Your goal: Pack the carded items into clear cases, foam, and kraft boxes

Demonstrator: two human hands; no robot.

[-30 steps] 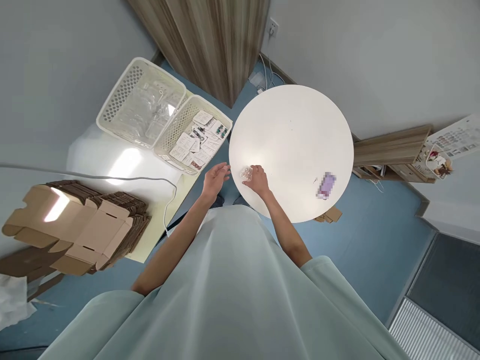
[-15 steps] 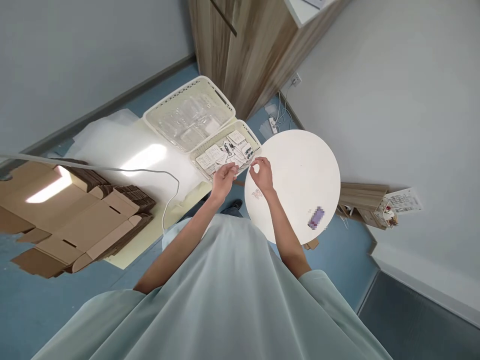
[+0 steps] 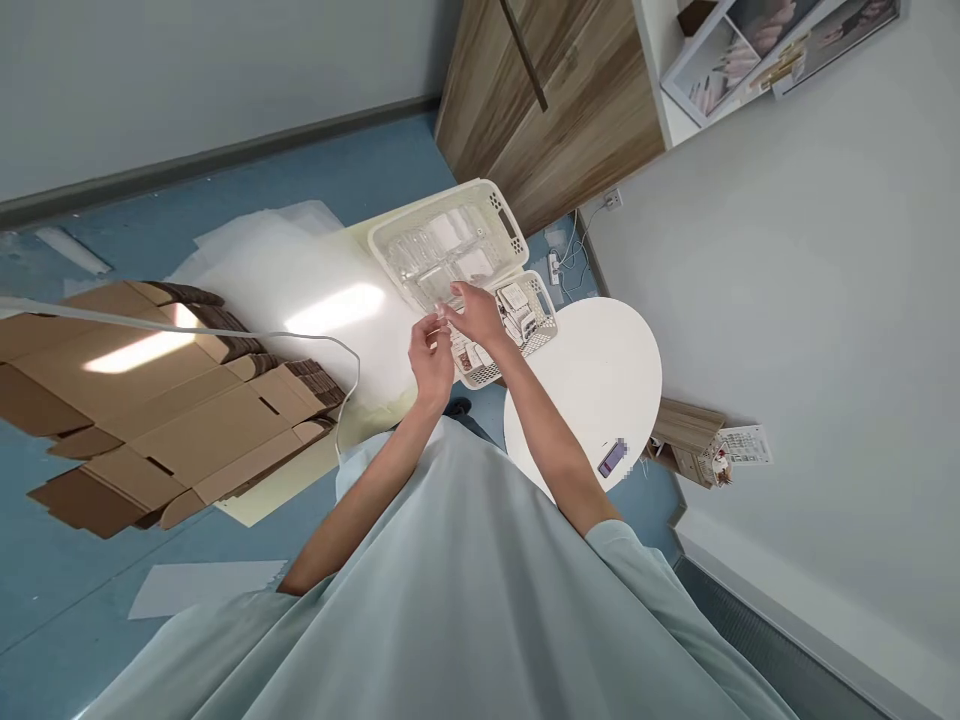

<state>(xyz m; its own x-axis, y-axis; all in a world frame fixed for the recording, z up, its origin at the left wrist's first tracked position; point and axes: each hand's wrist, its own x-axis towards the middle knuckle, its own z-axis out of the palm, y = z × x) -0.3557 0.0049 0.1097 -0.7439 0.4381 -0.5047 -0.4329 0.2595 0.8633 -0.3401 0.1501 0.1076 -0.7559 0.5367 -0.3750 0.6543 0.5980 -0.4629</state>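
Note:
My left hand (image 3: pixel 431 362) and my right hand (image 3: pixel 480 318) meet in front of the baskets, fingertips almost touching. Both are closed in a pinch. A small pale or see-through thing seems to be between the fingertips, too small to name. Behind them is a white basket (image 3: pixel 390 222) with several clear plastic cases (image 3: pixel 431 245) in it. Partly covered by my right hand and forearm, a smaller white basket (image 3: pixel 551 325) holds several white cards (image 3: pixel 514 297), some with dark items on them.
Flattened cardboard boxes (image 3: pixel 161 400) are stacked on the left, with a grey cable (image 3: pixel 300 336) running over them. White sheeting (image 3: pixel 277 265) covers the table there. On the right, a round white table (image 3: pixel 600 370) carries a phone (image 3: pixel 613 458). A wooden cabinet (image 3: pixel 555 130) stands behind.
Both hands have come together; my right hand has moved left from the round table's edge to my left hand. The camera view has shifted and turned.

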